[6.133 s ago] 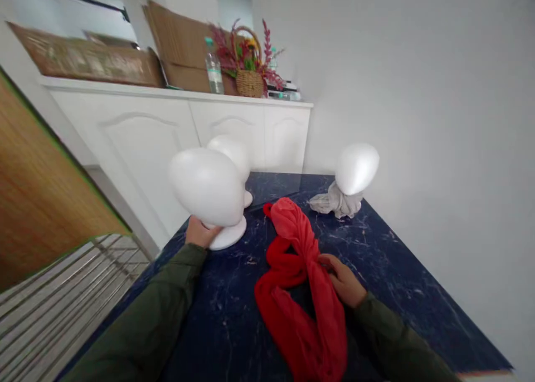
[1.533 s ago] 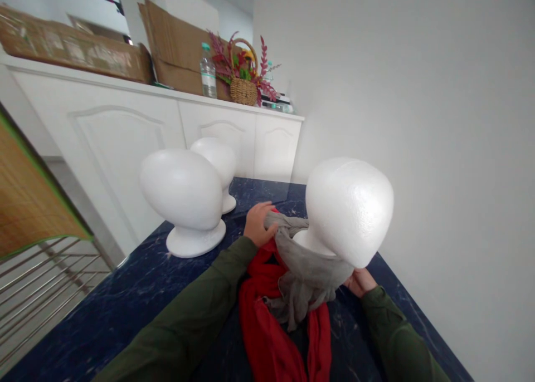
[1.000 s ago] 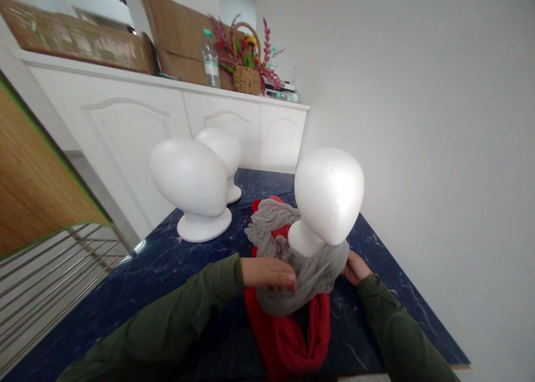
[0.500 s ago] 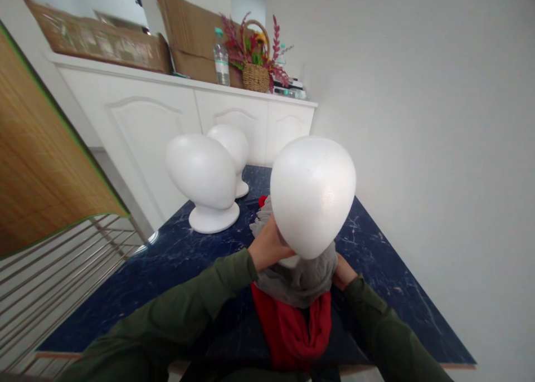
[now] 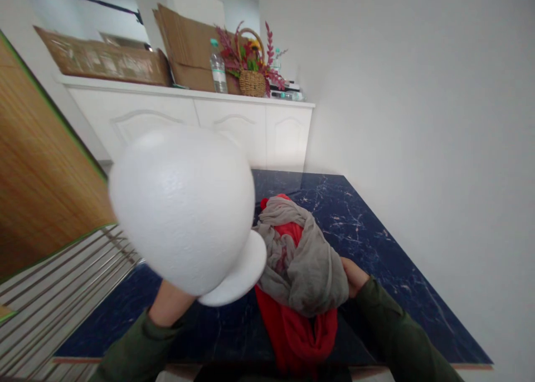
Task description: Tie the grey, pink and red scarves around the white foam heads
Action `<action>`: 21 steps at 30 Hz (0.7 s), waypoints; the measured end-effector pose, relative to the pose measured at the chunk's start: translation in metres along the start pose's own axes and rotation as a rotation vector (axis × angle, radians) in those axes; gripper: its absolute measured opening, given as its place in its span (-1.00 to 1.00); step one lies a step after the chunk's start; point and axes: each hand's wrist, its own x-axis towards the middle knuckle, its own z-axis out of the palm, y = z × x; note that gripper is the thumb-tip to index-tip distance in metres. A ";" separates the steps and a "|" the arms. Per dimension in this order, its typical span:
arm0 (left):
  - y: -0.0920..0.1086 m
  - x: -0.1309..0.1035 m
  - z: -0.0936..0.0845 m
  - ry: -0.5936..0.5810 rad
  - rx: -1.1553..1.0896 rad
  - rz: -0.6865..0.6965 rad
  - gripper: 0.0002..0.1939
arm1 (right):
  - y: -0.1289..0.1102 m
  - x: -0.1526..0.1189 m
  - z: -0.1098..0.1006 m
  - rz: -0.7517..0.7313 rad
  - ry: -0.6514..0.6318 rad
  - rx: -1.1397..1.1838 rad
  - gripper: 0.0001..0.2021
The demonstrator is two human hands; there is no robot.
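Note:
A white foam mannequin head [image 5: 184,209] is tilted in the air over the left of the table, its round base towards the right. My left hand [image 5: 171,304] grips it from below; the fingers are hidden behind the foam. On the table lies a bunched grey scarf [image 5: 320,273] in a loose ring. Red cloth [image 5: 307,334] shows inside the ring and hangs in a fold towards the front edge. At the scarf's right side, my right hand [image 5: 354,276] is closed on the grey fabric, fingertips out of sight.
The dark blue marbled table [image 5: 401,304] meets a white wall [image 5: 418,120] at the right. A metal rack [image 5: 62,298] and a wooden panel [image 5: 45,165] stand left. Behind, a white cabinet [image 5: 234,126] carries cardboard [image 5: 188,48], a water bottle [image 5: 218,67] and a flower basket [image 5: 252,83].
My left hand has lifted the mannequin head off the scarf and moved it left, where it now hides the two other heads. My right hand has stayed at the scarf.

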 end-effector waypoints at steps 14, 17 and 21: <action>-0.038 -0.023 -0.056 -0.050 0.156 -0.106 -0.43 | -0.001 0.016 -0.030 -0.617 0.288 -1.107 -0.82; -0.042 -0.019 -0.047 -0.062 0.063 -0.175 -0.41 | 0.003 0.020 -0.030 -0.618 0.274 -1.105 -0.84; -0.043 -0.018 -0.043 -0.074 -0.016 -0.269 -0.42 | 0.004 0.021 -0.028 -0.601 0.290 -1.106 -0.84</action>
